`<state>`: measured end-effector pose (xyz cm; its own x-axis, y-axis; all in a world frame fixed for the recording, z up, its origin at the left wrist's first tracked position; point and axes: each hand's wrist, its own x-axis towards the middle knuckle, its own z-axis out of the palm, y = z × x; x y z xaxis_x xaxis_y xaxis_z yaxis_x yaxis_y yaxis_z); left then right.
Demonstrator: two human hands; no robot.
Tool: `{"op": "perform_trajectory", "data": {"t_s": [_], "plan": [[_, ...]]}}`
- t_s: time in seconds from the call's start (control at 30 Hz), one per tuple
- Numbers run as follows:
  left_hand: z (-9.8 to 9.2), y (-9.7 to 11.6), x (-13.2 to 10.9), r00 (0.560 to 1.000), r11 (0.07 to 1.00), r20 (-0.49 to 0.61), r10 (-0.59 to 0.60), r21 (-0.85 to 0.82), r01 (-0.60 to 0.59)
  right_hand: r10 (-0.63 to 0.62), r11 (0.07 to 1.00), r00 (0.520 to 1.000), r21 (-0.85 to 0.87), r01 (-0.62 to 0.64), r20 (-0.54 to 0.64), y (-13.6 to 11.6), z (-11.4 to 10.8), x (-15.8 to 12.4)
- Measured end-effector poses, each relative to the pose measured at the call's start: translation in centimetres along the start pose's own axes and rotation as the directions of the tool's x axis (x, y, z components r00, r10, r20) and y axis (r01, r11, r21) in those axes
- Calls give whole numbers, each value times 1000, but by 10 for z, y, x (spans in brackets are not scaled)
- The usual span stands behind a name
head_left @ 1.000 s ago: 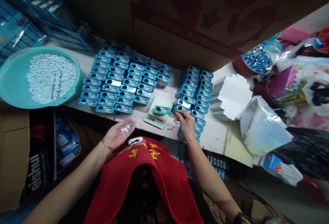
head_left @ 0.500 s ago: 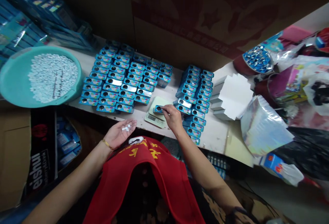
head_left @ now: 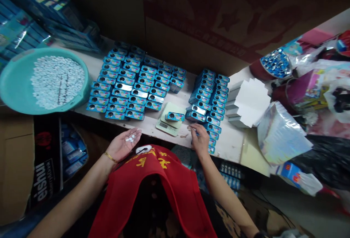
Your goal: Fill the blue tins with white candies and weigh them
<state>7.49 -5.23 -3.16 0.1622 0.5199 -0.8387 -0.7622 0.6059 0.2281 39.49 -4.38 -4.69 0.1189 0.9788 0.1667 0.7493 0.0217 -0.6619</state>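
Several white tablets (head_left: 129, 139) rest in the upturned palm of my left hand (head_left: 121, 146), its fingers stretched out, in front of the table edge. My right hand (head_left: 200, 139) is over the table's front part, right of a small pale kitchen scale (head_left: 167, 128); its thumb and forefinger stand apart and I see nothing between them. On the scale's platform stands one blue box (head_left: 175, 116) with a dark round hole in its top, apart from both hands. Rows of like blue boxes (head_left: 127, 94) stand left of the scale, and more blue boxes (head_left: 209, 101) stand right of it.
At far left a turquoise basin (head_left: 16, 85) holds a heap of white tablets (head_left: 58, 81). A big cardboard box (head_left: 191, 23) closes off the back. White cartons (head_left: 247, 101), shiny sheets (head_left: 281, 136) and a tub of blue wrapped pieces (head_left: 276, 63) are on the right.
My right hand has let go of the blue box on the scale and drawn back to the right. My left hand, with the tablets, has shifted slightly left.
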Motion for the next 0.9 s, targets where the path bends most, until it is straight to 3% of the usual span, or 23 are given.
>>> {"op": "perform_trajectory", "data": {"t_s": [0.37,0.53,0.63,0.73,0.9], "plan": [[-10,39,-11,1000,991,15,-9,137,6,158,983,977,112,-143,-140,-27,14,3],[-15,53,-17,999,986,33,4,164,-9,1,997,1000,-71,0,8,-38,27,16],[-20,56,-20,999,990,25,27,136,-30,-64,975,983,-197,99,173,-39,36,32],[-28,57,-23,998,994,3,61,89,-61,-81,965,952,-217,150,297,-36,41,46],[-37,44,-30,988,990,-62,141,-18,-142,-149,960,953,-192,203,265,-25,45,88]]}}
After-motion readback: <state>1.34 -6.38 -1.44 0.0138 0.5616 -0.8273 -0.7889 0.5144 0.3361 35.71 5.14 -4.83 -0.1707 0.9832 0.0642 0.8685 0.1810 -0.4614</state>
